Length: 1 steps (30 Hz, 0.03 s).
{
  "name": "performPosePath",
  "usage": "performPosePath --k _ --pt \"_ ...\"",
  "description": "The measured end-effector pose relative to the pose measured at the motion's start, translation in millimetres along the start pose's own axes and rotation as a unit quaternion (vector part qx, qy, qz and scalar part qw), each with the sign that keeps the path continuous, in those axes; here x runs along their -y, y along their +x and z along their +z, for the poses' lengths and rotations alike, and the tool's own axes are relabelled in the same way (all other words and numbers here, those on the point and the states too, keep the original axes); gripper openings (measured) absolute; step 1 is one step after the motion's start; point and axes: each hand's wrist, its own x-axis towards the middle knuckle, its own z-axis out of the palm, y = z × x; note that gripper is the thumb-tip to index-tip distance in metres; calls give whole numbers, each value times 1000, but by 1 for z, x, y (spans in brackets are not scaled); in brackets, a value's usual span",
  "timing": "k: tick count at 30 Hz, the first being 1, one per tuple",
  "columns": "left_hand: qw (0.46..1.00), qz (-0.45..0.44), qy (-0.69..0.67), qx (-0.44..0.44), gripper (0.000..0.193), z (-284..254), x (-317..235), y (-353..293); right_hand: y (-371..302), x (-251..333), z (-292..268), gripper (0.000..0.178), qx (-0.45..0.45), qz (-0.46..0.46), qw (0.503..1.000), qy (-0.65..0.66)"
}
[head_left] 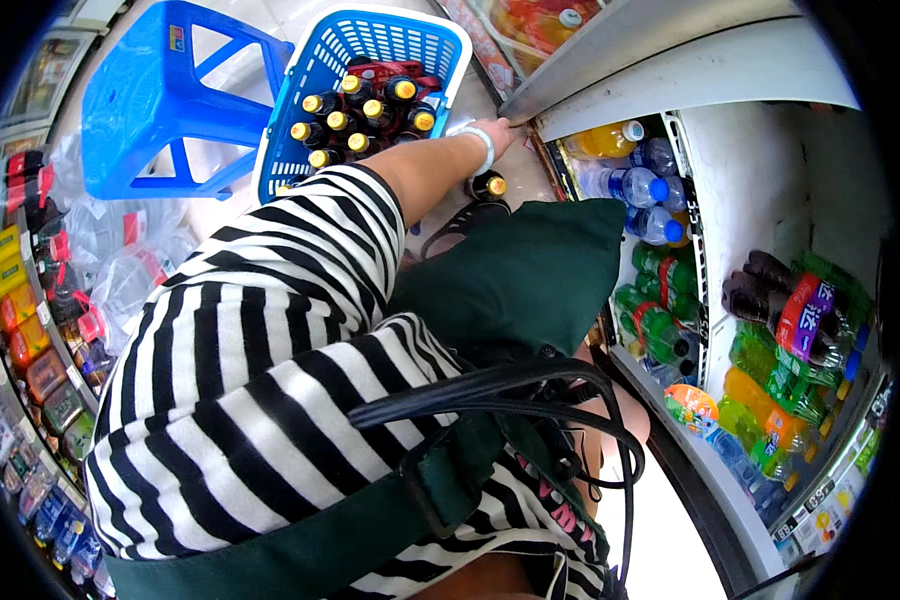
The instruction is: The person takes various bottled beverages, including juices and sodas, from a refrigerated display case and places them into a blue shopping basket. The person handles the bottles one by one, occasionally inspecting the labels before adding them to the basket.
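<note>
My left arm, in a black-and-white striped sleeve, stretches up past the basket. A pale bracelet circles its wrist. My left hand (pixel 500 136) is at the lower corner of a cooler door (pixel 650 75), its fingers looking closed on the door's edge, though partly hidden. Just below the hand, a dark bottle with a yellow cap (pixel 487 186) stands on the floor. Beside the forearm, a blue basket with a white rim (pixel 450 50) holds several dark bottles with yellow caps (pixel 375 110). My right hand is out of view; only some skin shows at the lower edge.
A blue plastic stool (pixel 145 100) stands left of the basket. The open cooler (pixel 760 150) at right holds water bottles (pixel 635 186), green soda bottles (pixel 655 325) and bundled drinks (pixel 805 315). Packed shelves (pixel 30 330) line the left. My green apron (pixel 530 280) hangs over the middle.
</note>
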Motion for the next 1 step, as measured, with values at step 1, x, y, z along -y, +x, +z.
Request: performPosePath --k 1 --pt "1000 1 3 3 34 0 2 1 -1 2 1 45 -2 -4 1000 4"
